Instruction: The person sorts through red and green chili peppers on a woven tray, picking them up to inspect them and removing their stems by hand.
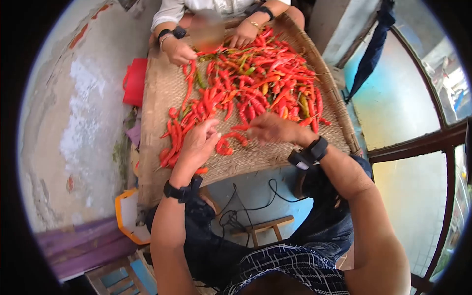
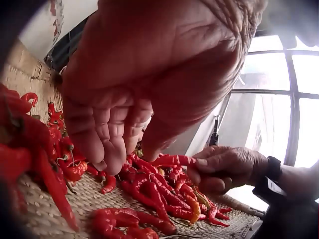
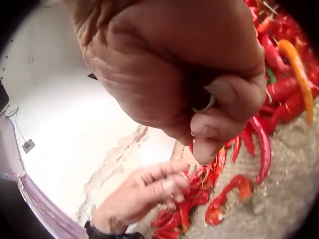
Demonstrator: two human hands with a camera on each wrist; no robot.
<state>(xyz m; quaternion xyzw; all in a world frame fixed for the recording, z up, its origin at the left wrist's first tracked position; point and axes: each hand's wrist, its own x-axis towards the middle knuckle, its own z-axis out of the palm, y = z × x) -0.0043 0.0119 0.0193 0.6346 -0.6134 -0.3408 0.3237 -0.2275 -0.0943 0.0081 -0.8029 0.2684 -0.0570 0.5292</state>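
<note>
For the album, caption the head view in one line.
Two people sort red chillies on a woven tray; the right hand pinches one chilli.

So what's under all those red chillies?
The chillies lie on a woven tray; its weave shows around them. Whatever lies beneath the thickest heap is covered.

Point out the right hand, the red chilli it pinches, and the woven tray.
right hand (image 1: 273, 129), head view, on the back of the hand.
red chilli (image 2: 172, 160), left wrist view, on the middle of the pod.
woven tray (image 1: 255, 160), head view, on a bare patch of weave by the near edge.
</note>
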